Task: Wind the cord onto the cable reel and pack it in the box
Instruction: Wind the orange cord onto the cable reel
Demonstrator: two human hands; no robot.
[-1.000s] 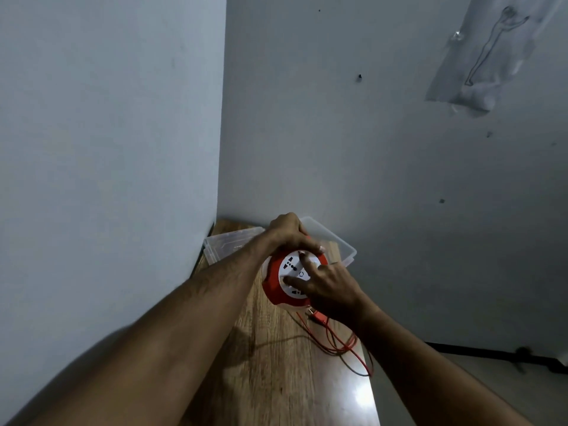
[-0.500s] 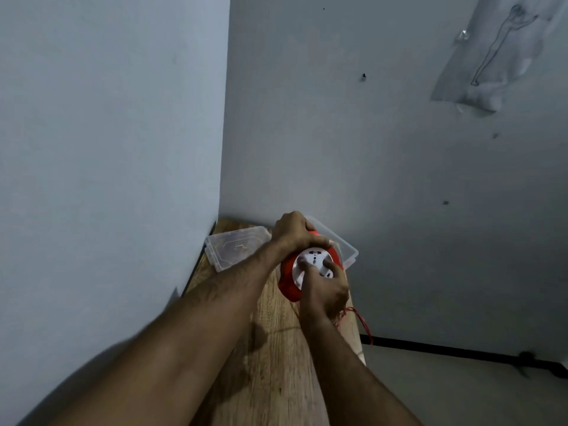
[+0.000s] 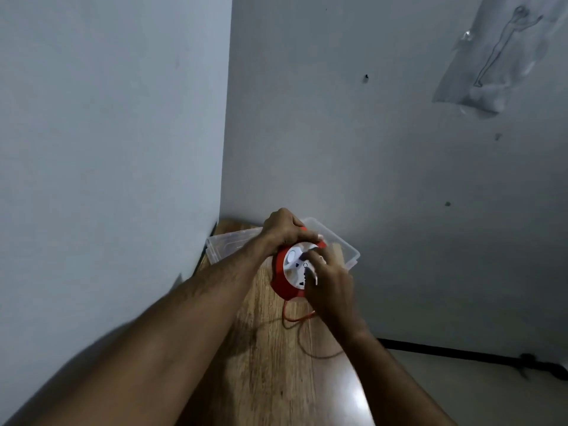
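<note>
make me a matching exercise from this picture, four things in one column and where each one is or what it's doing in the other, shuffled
Things
1. round red cable reel with white socket face
2. thin red cord
3. clear plastic box
4. left hand

Places or states
A. trails loose on the wooden table
B. grips the reel's top edge
C. stands open at the table's far end
D. held between both hands, right hand on its face

Pairs: 1-D, 2-A, 3-C, 4-B

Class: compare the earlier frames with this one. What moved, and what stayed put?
The right hand circled round the reel's white face, turning it; the loose cord on the table shortened. The left hand kept its grip on the reel's top; the box stayed behind.
</note>
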